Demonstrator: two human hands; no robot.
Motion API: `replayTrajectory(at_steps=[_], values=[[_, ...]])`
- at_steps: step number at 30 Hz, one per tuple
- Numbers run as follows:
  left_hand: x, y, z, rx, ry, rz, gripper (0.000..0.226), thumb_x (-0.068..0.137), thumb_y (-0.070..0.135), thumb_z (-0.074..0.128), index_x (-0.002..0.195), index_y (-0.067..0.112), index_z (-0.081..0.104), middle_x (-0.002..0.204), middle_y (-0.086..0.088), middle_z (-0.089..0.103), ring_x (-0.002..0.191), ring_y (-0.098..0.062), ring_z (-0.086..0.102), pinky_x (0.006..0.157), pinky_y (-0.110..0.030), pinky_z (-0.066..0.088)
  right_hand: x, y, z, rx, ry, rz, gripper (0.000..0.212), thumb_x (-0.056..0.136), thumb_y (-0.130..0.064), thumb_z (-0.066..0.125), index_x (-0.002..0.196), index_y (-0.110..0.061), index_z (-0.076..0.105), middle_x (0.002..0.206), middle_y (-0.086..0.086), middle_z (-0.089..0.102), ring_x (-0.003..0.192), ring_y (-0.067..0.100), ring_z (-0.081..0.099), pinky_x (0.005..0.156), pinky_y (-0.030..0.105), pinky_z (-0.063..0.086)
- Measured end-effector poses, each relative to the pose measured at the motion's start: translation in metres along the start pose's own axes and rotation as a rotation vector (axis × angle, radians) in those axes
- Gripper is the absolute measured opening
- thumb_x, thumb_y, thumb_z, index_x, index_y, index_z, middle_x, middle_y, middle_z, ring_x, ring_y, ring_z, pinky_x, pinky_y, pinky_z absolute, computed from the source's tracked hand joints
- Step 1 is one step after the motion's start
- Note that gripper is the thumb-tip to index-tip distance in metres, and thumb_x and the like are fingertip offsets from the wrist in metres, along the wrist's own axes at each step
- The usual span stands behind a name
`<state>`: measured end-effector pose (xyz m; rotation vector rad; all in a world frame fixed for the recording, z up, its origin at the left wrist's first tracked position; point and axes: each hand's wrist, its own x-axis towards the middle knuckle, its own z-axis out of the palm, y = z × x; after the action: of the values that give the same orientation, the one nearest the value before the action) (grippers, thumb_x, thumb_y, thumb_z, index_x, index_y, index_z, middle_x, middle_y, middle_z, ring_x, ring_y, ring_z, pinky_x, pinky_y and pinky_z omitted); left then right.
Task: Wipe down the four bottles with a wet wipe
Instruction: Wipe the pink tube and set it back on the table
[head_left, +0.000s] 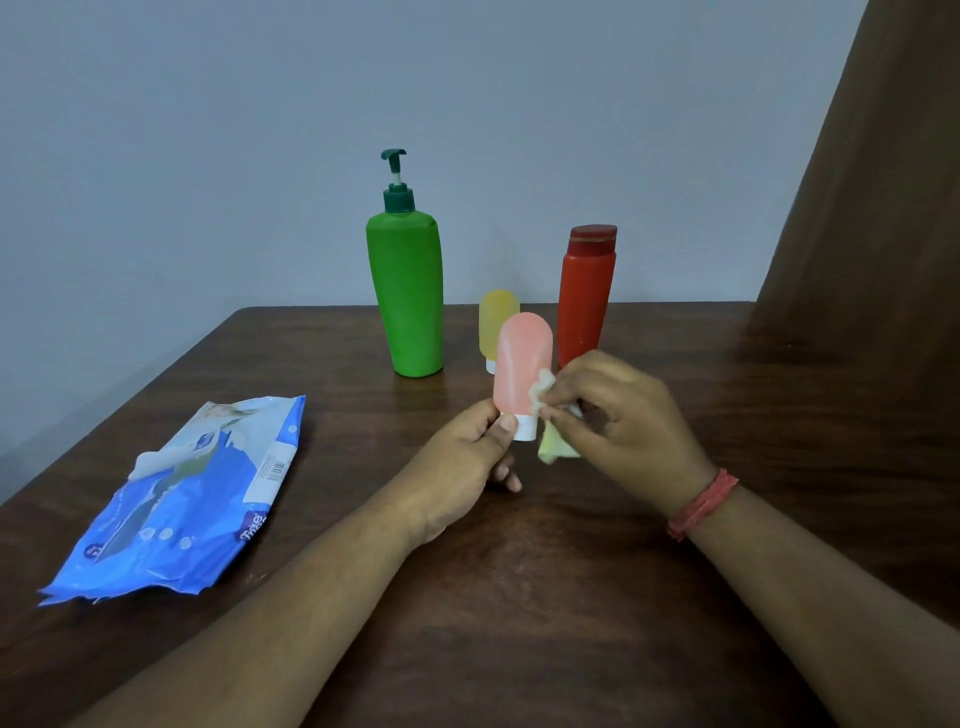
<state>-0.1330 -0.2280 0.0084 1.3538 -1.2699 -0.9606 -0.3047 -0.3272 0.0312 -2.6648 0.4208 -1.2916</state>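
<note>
Pink bottle (522, 364) held upright above the surface (519, 597), cap down, long axis vertical. Left hand (467, 467) pinching its white cap from below-left; right hand (618, 415) gripping crumpled wet wipe (550, 421) against lower right side. Soft, matte, rounded body. Behind, standing: green pump bottle (408, 291), small yellow bottle (497, 325), red bottle (584, 296), all smooth plastic. Glossy blue wipe pack (182, 499) lying far left.

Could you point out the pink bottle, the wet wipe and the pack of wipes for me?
pink bottle (522, 364), head view, middle of its body.
wet wipe (555, 448), head view, its hanging lower end.
pack of wipes (197, 499), head view, middle of the blue wrapper.
</note>
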Motion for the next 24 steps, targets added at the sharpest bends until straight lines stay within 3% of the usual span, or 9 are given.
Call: replayTrajectory(at_steps=[3, 6, 9, 12, 17, 19, 24], values=[[0.0, -0.001, -0.002, 0.012, -0.002, -0.002, 0.025, 0.109, 0.029, 0.039, 0.122, 0.025, 0.06, 0.072, -0.002, 0.049, 0.062, -0.005, 0.055, 0.094, -0.054, 0.05, 0.0, 0.001, 0.002, -0.022, -0.033, -0.014, 0.005, 0.088, -0.009, 0.075, 0.092, -0.01, 0.073, 0.094, -0.002, 0.065, 0.088, 0.008, 0.06, 0.077, 0.025, 0.052], [-0.003, 0.002, -0.001, 0.246, -0.045, 0.021, 0.023, 0.108, 0.034, 0.038, 0.122, 0.029, 0.056, 0.065, 0.013, 0.05, 0.067, -0.005, 0.059, 0.089, -0.04, 0.049, 0.003, 0.002, -0.002, -0.038, 0.158, 0.069, 0.002, 0.089, -0.008, 0.073, 0.09, -0.007, 0.072, 0.093, 0.002, 0.066, 0.087, 0.01, 0.059, 0.076, 0.023, 0.05], [-0.005, 0.009, 0.005, 0.448, -0.059, 0.073, 0.019, 0.108, 0.032, 0.037, 0.112, 0.022, 0.052, 0.083, 0.009, 0.047, 0.069, -0.003, 0.059, 0.086, -0.038, 0.051, 0.005, 0.004, -0.007, -0.082, 0.28, 0.145, 0.004, 0.09, -0.01, 0.073, 0.093, -0.007, 0.073, 0.095, 0.002, 0.067, 0.089, 0.006, 0.056, 0.081, 0.01, 0.042], [-0.005, 0.011, 0.008, 0.593, -0.018, 0.115, 0.018, 0.107, 0.034, 0.037, 0.107, 0.019, 0.047, 0.094, 0.009, 0.043, 0.083, -0.012, 0.057, 0.083, -0.038, 0.051, 0.006, 0.003, -0.011, -0.167, 0.287, 0.124, 0.008, 0.092, -0.011, 0.071, 0.098, -0.007, 0.073, 0.1, 0.006, 0.068, 0.095, 0.005, 0.053, 0.088, 0.004, 0.035], [-0.005, 0.01, 0.011, 0.663, 0.047, 0.159, 0.009, 0.106, 0.027, 0.043, 0.098, 0.025, 0.041, 0.091, 0.011, 0.04, 0.079, -0.008, 0.045, 0.071, -0.028, 0.039, 0.008, -0.002, -0.007, -0.267, 0.223, -0.046, 0.011, 0.092, -0.006, 0.069, 0.103, -0.005, 0.072, 0.103, 0.009, 0.066, 0.097, 0.021, 0.059, 0.09, 0.03, 0.048], [-0.003, 0.01, 0.011, 0.665, 0.062, 0.158, 0.007, 0.106, 0.027, 0.044, 0.1, 0.023, 0.045, 0.092, 0.011, 0.042, 0.08, -0.007, 0.046, 0.072, -0.026, 0.039, 0.008, 0.0, -0.008, -0.305, 0.21, -0.057, 0.013, 0.092, -0.006, 0.069, 0.104, -0.005, 0.073, 0.103, 0.01, 0.066, 0.095, 0.023, 0.06, 0.089, 0.031, 0.049], [-0.003, 0.011, 0.009, 0.603, 0.076, 0.149, 0.013, 0.107, 0.027, 0.043, 0.096, 0.021, 0.048, 0.09, 0.009, 0.043, 0.081, -0.007, 0.045, 0.07, -0.024, 0.036, 0.007, 0.004, -0.014, -0.27, 0.273, 0.097, 0.008, 0.091, -0.006, 0.07, 0.099, -0.005, 0.072, 0.101, 0.009, 0.066, 0.095, 0.013, 0.056, 0.089, 0.002, 0.034]])
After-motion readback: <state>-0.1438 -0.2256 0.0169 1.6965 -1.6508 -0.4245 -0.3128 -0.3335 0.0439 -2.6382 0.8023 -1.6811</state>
